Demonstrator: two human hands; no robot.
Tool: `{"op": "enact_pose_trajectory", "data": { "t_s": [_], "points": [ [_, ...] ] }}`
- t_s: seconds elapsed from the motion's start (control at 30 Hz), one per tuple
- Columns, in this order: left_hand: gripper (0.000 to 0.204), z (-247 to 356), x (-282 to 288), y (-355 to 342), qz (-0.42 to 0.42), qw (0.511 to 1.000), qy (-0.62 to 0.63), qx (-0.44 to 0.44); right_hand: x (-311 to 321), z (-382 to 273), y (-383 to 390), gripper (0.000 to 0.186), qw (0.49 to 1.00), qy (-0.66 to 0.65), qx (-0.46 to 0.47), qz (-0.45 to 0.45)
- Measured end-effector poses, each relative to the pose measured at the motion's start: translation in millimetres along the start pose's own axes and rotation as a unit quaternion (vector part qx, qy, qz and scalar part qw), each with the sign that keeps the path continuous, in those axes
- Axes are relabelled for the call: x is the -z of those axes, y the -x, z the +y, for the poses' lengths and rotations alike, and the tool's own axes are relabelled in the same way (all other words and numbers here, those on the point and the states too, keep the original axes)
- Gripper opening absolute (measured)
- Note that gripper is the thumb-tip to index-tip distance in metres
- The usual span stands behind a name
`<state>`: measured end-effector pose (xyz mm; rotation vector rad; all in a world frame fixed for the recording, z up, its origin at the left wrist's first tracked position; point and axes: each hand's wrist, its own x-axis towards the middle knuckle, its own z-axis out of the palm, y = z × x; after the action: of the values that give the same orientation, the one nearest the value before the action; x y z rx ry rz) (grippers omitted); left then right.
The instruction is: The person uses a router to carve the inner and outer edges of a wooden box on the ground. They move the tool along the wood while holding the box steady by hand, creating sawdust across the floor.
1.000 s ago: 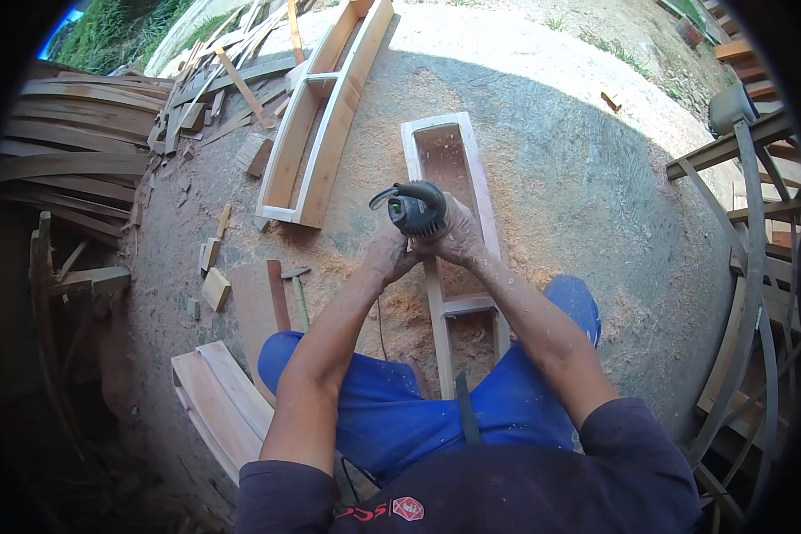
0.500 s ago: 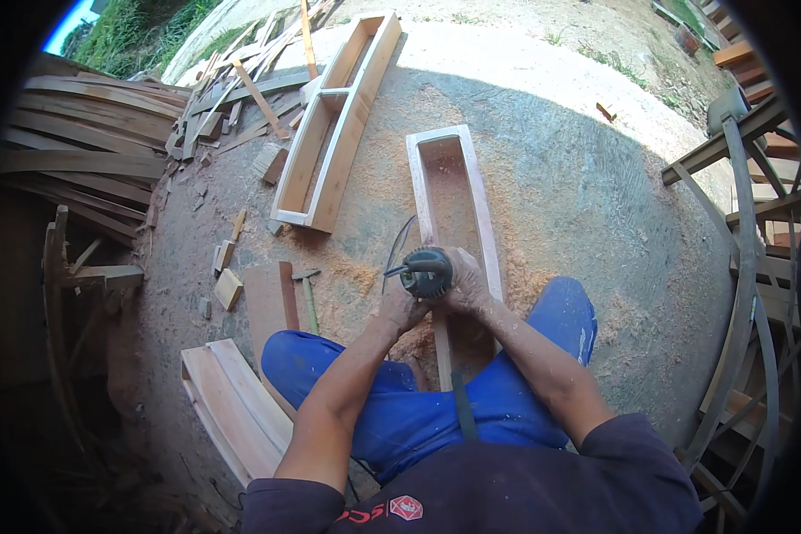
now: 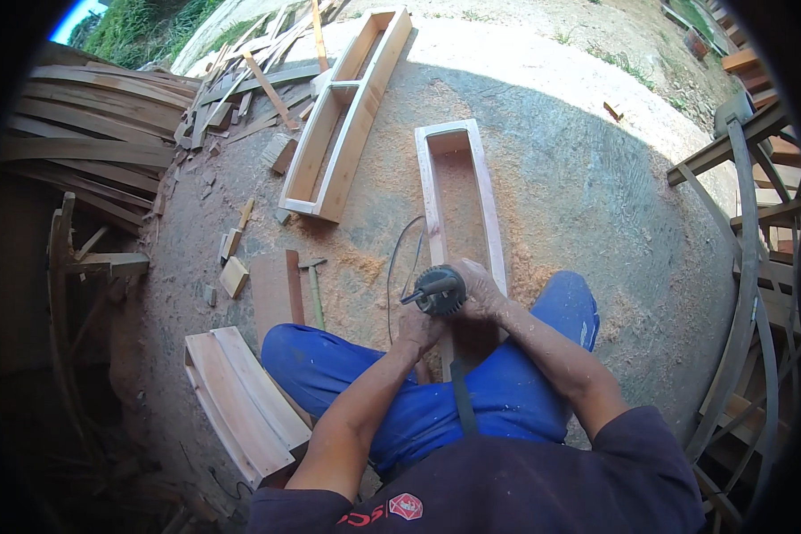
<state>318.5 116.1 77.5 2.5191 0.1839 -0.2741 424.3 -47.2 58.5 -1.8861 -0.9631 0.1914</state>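
A long, narrow wooden frame [image 3: 490,218] lies on the ground between my legs, its far end pointing away from me. Over its near part stands a dark corded power tool [image 3: 440,291] with a round, ribbed top, like a trim router; its working end is hidden below. My left hand [image 3: 420,328] is closed on the near left side of the tool. From the right, my right hand [image 3: 478,289] wraps round it. The thin black cord [image 3: 392,267] loops to the left of the frame.
A second divided wooden frame [image 3: 351,133] lies ahead on the left. Near my left knee are a hammer [image 3: 315,298], a board [image 3: 274,294] and a slatted wooden piece [image 3: 240,400]. Stacked planks [image 3: 98,125] stand far left, curved strips [image 3: 748,267] at right. Shavings [image 3: 356,258] cover the ground.
The power tool and both hands have come slightly nearer to me along the frame. More of the cord's loop shows. My view has shifted a little.
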Motion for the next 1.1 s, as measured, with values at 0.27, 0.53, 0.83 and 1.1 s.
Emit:
{"op": "enact_pose_trajectory", "data": {
  "t_s": [0.27, 0.53, 0.83, 1.1],
  "points": [
    [0.057, 31.8, -11.8, 9.7, 0.045, 0.985, 0.125, 0.11, 39.8, -22.9, -28.7, 0.059, 0.985, -0.082, 0.025, -0.15],
    [0.056, -12.4, -13.1, 3.6, -0.023, 0.999, 0.028, 0.005, -1.5, 5.9, -0.5, 0.069, 0.999, -0.039, -0.016, -0.023],
    [0.047, -30.1, 20.0, -19.3, -0.09, 0.993, 0.014, -0.076, -19.4, -9.5, 6.9, 0.068, 0.996, -0.009, -0.074, 0.052],
    [0.051, -39.5, 21.0, -28.2, -0.048, 0.991, -0.019, -0.125, -30.3, 6.7, 1.4, 0.066, 0.994, -0.005, -0.065, 0.091]
  ]
}}
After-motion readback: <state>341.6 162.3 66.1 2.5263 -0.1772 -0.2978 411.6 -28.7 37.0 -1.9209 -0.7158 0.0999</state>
